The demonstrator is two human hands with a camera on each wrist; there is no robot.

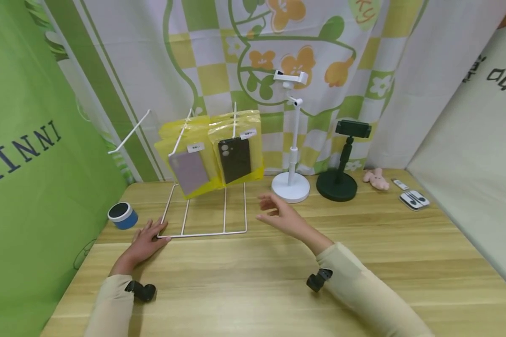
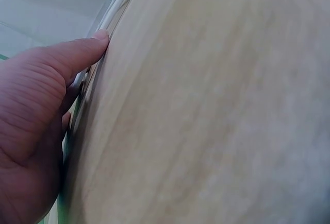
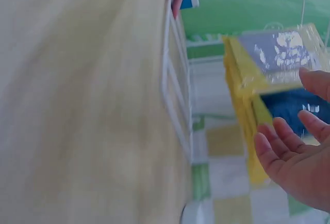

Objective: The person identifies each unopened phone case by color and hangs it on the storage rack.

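A white wire display rack (image 1: 206, 234) stands on the table with its base frame lying flat. My left hand (image 1: 143, 243) lies over the front left corner of that base, fingers stretched out, the thumb resting along the wire. Yellow packets hang from two of the rack's prongs: the front left one holds a lilac phone case (image 1: 189, 172), the front right one a black phone case (image 1: 235, 161). To the right of them my right hand (image 1: 284, 216) is held above the table, fingers loosely bent and holding nothing. The right wrist view has its fingertips (image 3: 264, 147) close to the packets.
The left prong (image 1: 130, 131) carries nothing. A blue and white round jar (image 1: 124, 217) stands at the left. Behind my right hand are a white phone stand (image 1: 290, 187) and a black one (image 1: 337, 186). Farther right lie a pink plush toy (image 1: 377, 179) and an earphone case (image 1: 414, 200).
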